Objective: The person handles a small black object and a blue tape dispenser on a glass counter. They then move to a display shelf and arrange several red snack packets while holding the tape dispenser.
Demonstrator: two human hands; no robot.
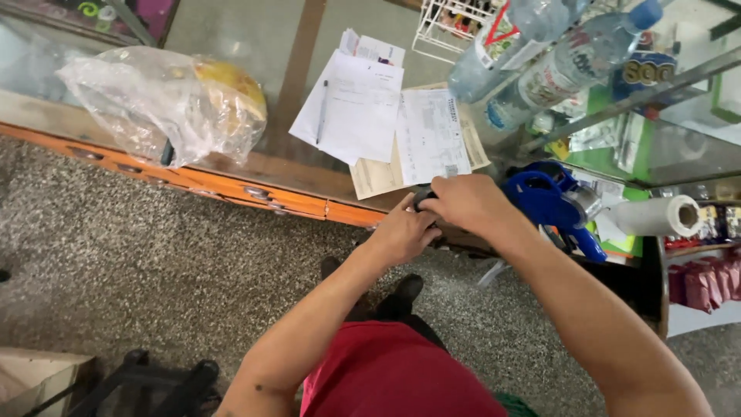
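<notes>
Dark obj (423,199), small, sits at counter edge (231,185) w/ both hands on it; can't tell what it is. Going L to R I see plastic bag (166,104), papers (363,108) w/ pen (322,112). Left hand (403,230) curls under obj, right hand (467,202) closes over it. Blue tool (552,205), bottles (563,54), paper roll (656,215) further R.

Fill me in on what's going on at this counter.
A person stands at a glass-topped counter, both hands together at its front edge. The left hand and right hand close around a small dark object, too hidden to identify. Papers with a pen lie just beyond; a blue tool sits to the right.
</notes>
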